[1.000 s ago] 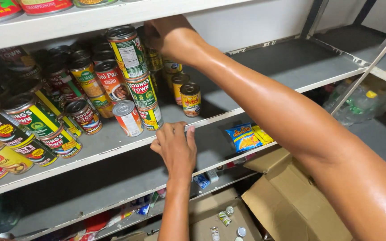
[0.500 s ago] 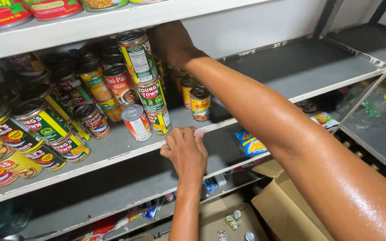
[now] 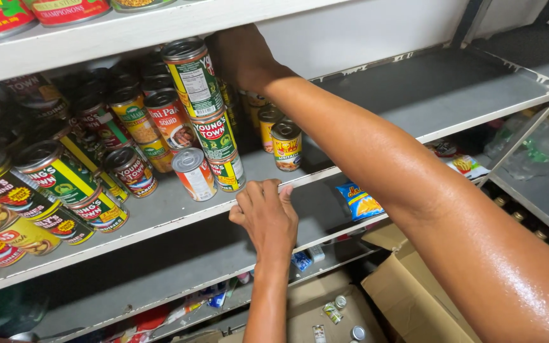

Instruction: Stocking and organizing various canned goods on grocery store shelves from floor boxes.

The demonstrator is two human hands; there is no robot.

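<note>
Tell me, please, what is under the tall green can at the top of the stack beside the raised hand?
Under the tall green can stand two more green cans, stacked on the grey shelf. The right hand reaches behind the stack; what its fingers touch is covered.

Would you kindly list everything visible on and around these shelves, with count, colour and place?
stacked cans: three, green labels, shelf centre, beside the right hand
tilted can: one, white-and-red label, front of shelf
yellow cans: a few, yellow labels, behind the right forearm
cans at left: many, green, red and yellow labels, some lying tilted
shelf: grey metal, white front edge
snack packet: one, blue and yellow, lower shelf
cardboard box: brown, open, on the floor
left hand: fingers on the shelf's front edge
right hand: reaching to the back, beside the top stacked can
</note>
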